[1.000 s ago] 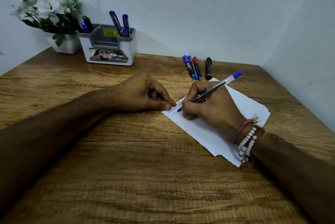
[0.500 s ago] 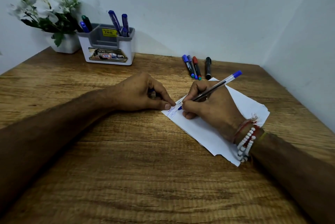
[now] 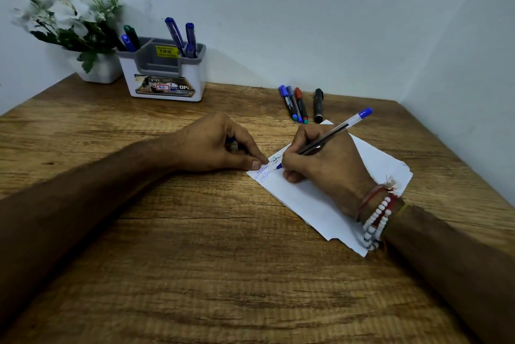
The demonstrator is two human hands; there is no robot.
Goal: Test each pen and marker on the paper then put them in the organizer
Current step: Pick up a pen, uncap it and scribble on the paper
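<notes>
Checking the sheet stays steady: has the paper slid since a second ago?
No. The paper has not slid: its far corner still lies beside the black marker, the left hand pinning its edge.

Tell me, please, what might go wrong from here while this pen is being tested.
The left hand pins the paper just at its corner; a firm stroke might shift it.
The right hand, gripping the pen, rests beside the blue scribbles and may smear them.
The loose markers lie close behind the sheet and could be nudged away.

Blurred flowers (image 3: 64,14), illegible scribbles (image 3: 263,173) on paper (image 3: 312,198)
</notes>
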